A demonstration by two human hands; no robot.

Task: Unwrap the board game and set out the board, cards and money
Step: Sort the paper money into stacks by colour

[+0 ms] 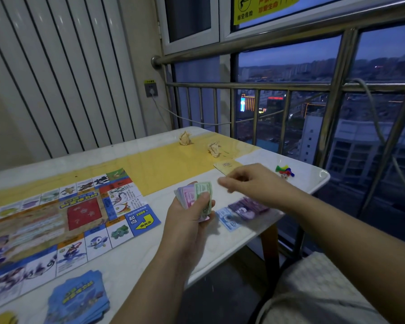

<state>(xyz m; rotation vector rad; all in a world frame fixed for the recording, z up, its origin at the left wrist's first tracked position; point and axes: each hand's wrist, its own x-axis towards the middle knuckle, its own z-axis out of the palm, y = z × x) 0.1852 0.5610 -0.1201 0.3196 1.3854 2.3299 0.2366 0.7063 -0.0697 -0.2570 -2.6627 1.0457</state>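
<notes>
The colourful game board (56, 220) lies unfolded on the left of the table. My left hand (192, 213) grips a fanned stack of play money (194, 195), pink and green notes on top. My right hand (253, 181) hovers to the right of the stack, above the table, its fingers loosely curled and holding nothing I can make out. Under it, purple notes (248, 208) and a blue note (228, 219) lie on the table. A pile of blue cards (77, 298) sits at the near edge, with a yellow pile (0, 318) beside it.
The white table (290, 185) has a yellow middle strip. Two crumpled paper balls (185, 138) (214, 148) sit at the back. A tan card (227, 166), coloured pawns (284, 170) and a die (284, 176) lie at the right. A metal railing (267, 85) and window stand behind.
</notes>
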